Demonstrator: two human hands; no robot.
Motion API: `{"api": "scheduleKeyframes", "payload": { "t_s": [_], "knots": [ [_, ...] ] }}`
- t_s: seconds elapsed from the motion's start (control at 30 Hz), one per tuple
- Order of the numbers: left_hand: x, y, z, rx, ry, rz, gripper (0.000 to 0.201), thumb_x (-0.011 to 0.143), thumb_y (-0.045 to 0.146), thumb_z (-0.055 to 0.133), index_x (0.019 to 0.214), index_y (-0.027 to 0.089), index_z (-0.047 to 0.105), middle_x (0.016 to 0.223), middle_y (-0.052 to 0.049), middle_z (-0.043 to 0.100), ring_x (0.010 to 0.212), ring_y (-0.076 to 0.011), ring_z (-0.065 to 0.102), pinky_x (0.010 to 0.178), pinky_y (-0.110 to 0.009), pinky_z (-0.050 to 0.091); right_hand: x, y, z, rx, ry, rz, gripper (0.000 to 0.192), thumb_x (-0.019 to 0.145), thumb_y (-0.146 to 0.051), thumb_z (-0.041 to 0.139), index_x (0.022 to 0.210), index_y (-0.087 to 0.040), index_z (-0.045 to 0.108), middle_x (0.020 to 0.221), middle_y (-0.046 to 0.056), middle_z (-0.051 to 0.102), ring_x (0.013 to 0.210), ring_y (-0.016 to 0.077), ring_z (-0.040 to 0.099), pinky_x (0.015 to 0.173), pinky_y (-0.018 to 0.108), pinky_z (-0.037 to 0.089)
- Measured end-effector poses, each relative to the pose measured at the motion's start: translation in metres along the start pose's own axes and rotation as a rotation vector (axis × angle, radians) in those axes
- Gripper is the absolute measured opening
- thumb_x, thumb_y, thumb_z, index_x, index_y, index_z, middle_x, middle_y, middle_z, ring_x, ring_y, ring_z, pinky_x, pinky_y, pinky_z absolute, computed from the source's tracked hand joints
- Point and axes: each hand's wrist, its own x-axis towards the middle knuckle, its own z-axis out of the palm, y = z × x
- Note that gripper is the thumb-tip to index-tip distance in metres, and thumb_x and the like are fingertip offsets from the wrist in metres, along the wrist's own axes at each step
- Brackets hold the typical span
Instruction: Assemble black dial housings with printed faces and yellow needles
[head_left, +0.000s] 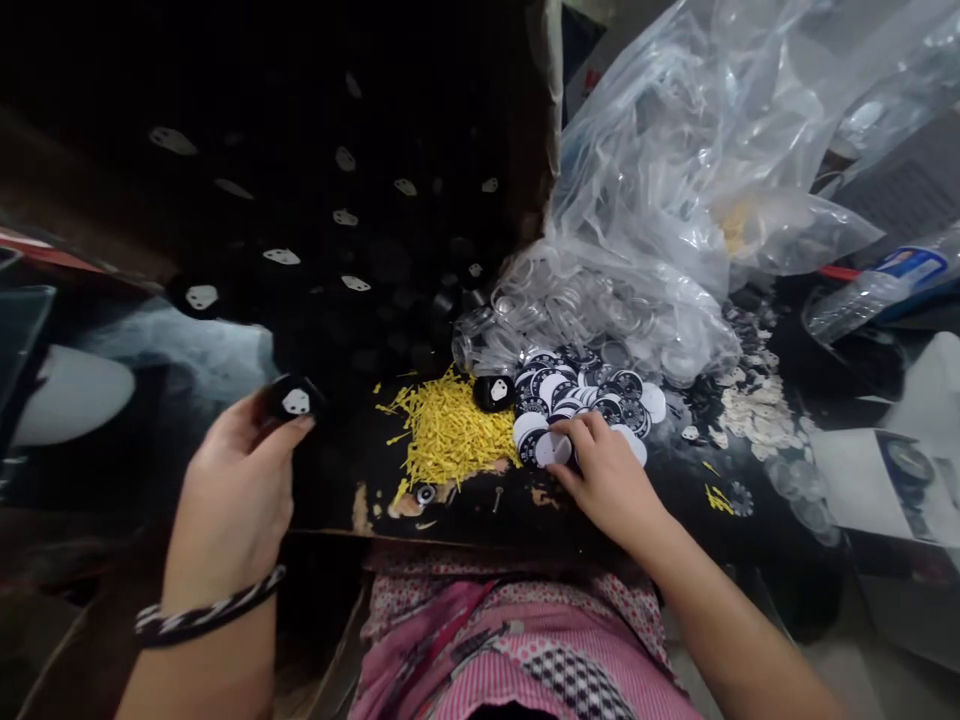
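My left hand [236,490] holds a small black round piece with a white patch [294,401] between thumb and fingers, raised at the left. My right hand [607,470] rests on a pile of round black-and-white printed discs [581,400], fingertips pinching one white disc [553,449]. Another black piece with a white patch [493,392] lies between the discs and a heap of small yellow sticks [446,430].
A dark worktop [465,510] holds everything. Clear plastic bags [675,180] with transparent rings [570,310] lie behind the discs. Several black pieces fill a dark box [315,220] at back left. Small white parts [750,410] and a paper sheet [877,480] lie at right.
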Motion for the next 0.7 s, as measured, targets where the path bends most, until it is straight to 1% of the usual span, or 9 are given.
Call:
{"api": "scheduleKeyframes", "payload": {
  "t_s": [0.1,0.17,0.27,0.33,0.4,0.47,0.57,0.63,0.7],
  "knots": [
    [-0.015,0.001,0.006,-0.216,-0.001,-0.108,0.009,0.085,0.021,0.064,0.092,0.026,0.063,0.107,0.013,0.072,0.132,-0.0196,0.049,0.118,-0.038,0.033,0.006,0.008,0.003,0.147,0.044,0.049,0.017,0.086,-0.019,0.061,0.103,-0.018,0.061,0.103,0.008,0.061,0.089,0.0217,0.059,0.079,0.036,0.047],
    [-0.029,0.003,0.009,-0.374,0.024,-0.214,0.009,0.084,0.018,0.064,0.086,0.027,0.064,0.103,0.013,0.073,0.131,-0.0184,0.051,0.114,-0.036,0.04,0.012,0.012,0.002,0.286,0.034,0.116,0.007,0.088,-0.023,0.06,0.094,-0.02,0.061,0.089,0.003,0.064,0.077,0.0176,0.06,0.071,0.031,0.046],
    [-0.058,0.009,0.014,-0.531,-0.037,-0.411,0.01,0.085,0.025,0.065,0.094,0.027,0.069,0.112,0.003,0.074,0.115,-0.0211,0.063,0.094,-0.032,0.056,0.018,0.016,-0.001,0.42,0.038,0.157,0.01,0.09,-0.029,0.059,0.087,-0.021,0.066,0.075,-0.001,0.067,0.069,0.0162,0.061,0.069,0.03,0.046],
    [-0.076,0.013,0.022,-0.569,-0.126,-0.543,0.022,0.084,0.034,0.067,0.104,0.025,0.069,0.118,-0.006,0.072,0.106,-0.0242,0.068,0.082,-0.031,0.06,0.019,0.015,-0.004,0.466,0.121,0.11,0.014,0.091,-0.028,0.058,0.091,-0.022,0.07,0.083,0.001,0.07,0.079,0.0178,0.065,0.078,0.033,0.049],
    [-0.09,0.017,0.034,-0.63,-0.201,-0.647,0.028,0.084,0.037,0.067,0.109,0.024,0.068,0.12,-0.01,0.071,0.104,-0.0262,0.07,0.081,-0.033,0.06,0.016,0.008,-0.004,0.468,0.23,0.018,0.016,0.092,-0.027,0.058,0.097,-0.024,0.073,0.098,0.004,0.07,0.094,0.019,0.066,0.087,0.035,0.05],
    [-0.099,0.019,0.05,-0.727,-0.271,-0.689,0.027,0.086,0.038,0.064,0.11,0.026,0.067,0.121,-0.008,0.07,0.108,-0.0274,0.068,0.088,-0.038,0.059,0.011,-0.004,-0.002,0.416,0.255,-0.112,0.019,0.094,-0.027,0.057,0.101,-0.025,0.074,0.106,0.006,0.068,0.1,0.0194,0.065,0.091,0.035,0.051],
    [-0.106,0.022,0.071,-0.864,-0.331,-0.681,0.032,0.091,0.044,0.058,0.117,0.028,0.065,0.123,-0.006,0.069,0.115,-0.0276,0.065,0.097,-0.046,0.053,0.003,-0.022,0.005,0.402,0.143,-0.266,0.02,0.095,-0.031,0.057,0.104,-0.024,0.073,0.108,0.008,0.068,0.101,0.0194,0.065,0.091,0.035,0.052],
    [-0.109,0.024,0.079,-0.911,-0.325,-0.655,0.038,0.092,0.047,0.055,0.124,0.029,0.062,0.124,-0.007,0.068,0.118,-0.027,0.063,0.1,-0.047,0.051,0.001,-0.028,0.009,0.484,0.112,-0.246,0.018,0.094,-0.031,0.06,0.101,-0.023,0.073,0.114,0.008,0.067,0.104,0.0194,0.065,0.093,0.035,0.052],
    [-0.112,0.025,0.082,-0.927,-0.331,-0.64,0.041,0.092,0.048,0.055,0.129,0.029,0.06,0.126,-0.008,0.068,0.121,-0.0271,0.06,0.102,-0.047,0.05,0.002,-0.028,0.01,0.579,0.1,-0.116,0.014,0.09,-0.026,0.064,0.101,-0.023,0.071,0.114,0.006,0.067,0.099,0.0182,0.066,0.089,0.034,0.053]
  ]
}}
